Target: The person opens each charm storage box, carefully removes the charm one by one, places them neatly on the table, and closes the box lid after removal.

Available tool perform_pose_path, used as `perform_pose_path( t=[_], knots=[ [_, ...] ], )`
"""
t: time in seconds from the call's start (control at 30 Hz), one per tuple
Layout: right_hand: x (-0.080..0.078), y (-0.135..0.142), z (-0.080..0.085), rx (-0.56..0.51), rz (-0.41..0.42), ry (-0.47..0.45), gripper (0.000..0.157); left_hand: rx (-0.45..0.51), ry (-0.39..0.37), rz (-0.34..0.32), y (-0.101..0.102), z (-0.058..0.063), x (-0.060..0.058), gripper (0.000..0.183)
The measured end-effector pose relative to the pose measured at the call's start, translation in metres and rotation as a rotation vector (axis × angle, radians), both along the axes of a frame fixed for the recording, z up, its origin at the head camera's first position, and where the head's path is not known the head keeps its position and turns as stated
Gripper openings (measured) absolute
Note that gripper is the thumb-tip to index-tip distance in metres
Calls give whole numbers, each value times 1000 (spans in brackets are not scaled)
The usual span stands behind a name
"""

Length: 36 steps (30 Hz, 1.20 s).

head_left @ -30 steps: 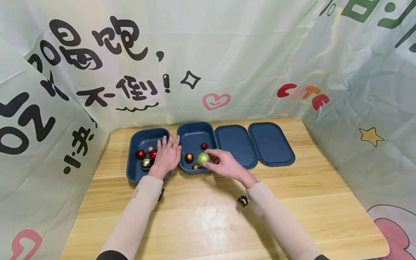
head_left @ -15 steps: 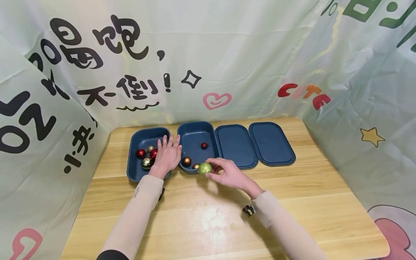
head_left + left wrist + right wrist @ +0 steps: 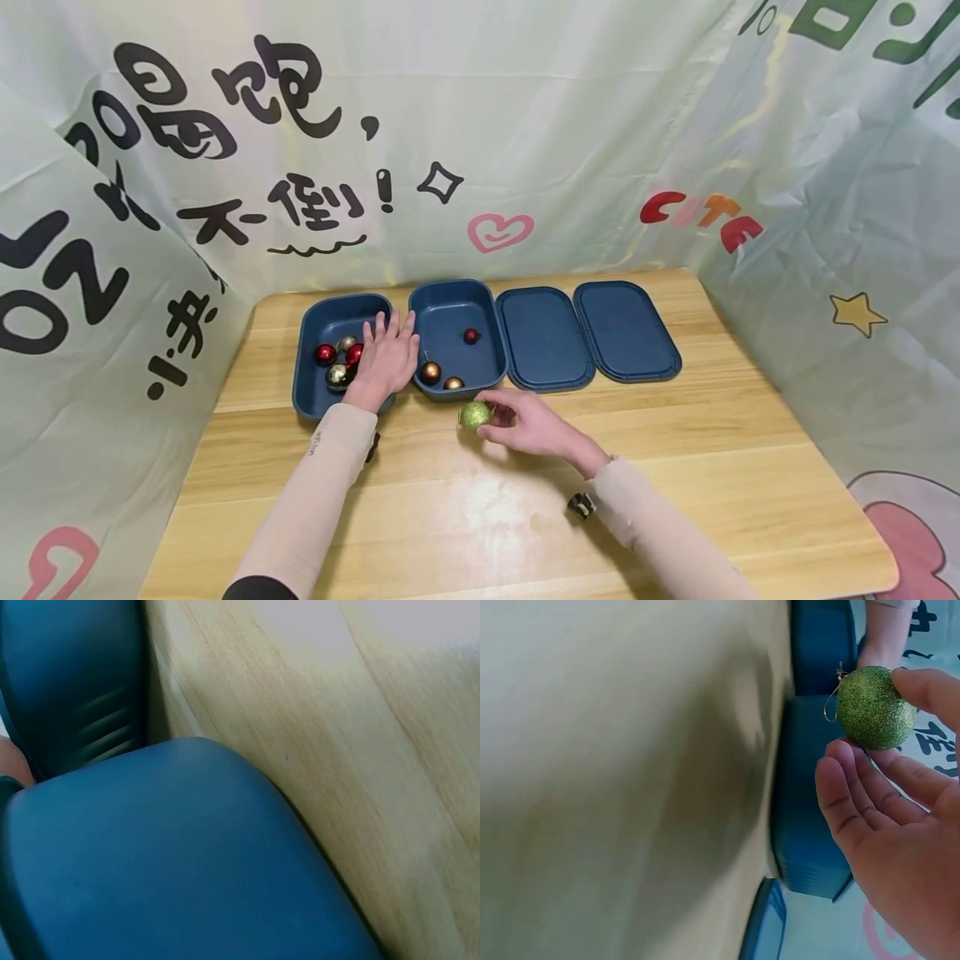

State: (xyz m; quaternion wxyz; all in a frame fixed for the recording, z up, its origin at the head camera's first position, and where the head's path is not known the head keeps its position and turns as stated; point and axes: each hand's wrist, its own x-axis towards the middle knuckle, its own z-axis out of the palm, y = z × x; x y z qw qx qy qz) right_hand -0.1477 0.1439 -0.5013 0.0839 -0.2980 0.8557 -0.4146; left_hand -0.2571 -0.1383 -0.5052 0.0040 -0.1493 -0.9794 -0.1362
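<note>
Between thumb and fingers my right hand (image 3: 528,423) pinches a glittery green Christmas bauble (image 3: 475,415), just in front of the second blue box (image 3: 457,300). In the right wrist view a thin gold loop hangs from the green bauble (image 3: 876,707). My left hand (image 3: 386,358) lies with fingers straight over the right side of the first blue box (image 3: 306,392), fingertips near the neighbouring box's rim. Red and gold baubles (image 3: 337,377) lie in that first box, partly covered by the hand. Inside the second box are a small red bauble (image 3: 471,336) and two copper ones (image 3: 431,372).
Two flat blue lids (image 3: 545,337) lie side by side to the right of the boxes. All stand along the back of a wooden table (image 3: 465,517). A printed cloth (image 3: 585,150) hangs behind and at both sides.
My right hand has drawn the green bauble out of the second box, over its front rim and toward me. A copper bauble in that box shifted slightly left. My left hand stays put.
</note>
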Motion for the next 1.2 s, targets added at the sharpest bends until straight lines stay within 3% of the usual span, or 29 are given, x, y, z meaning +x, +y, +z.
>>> perform_pose_path(
  t=[0.43, 1.2],
  knots=[
    [3, -2, -19, 45, 18, -49, 42, -2, -25, 11, -4, -1, 1, 58],
    [3, -1, -22, 79, 8, -79, 44, 3, -17, 11, 0, 2, 1, 58]
  ],
)
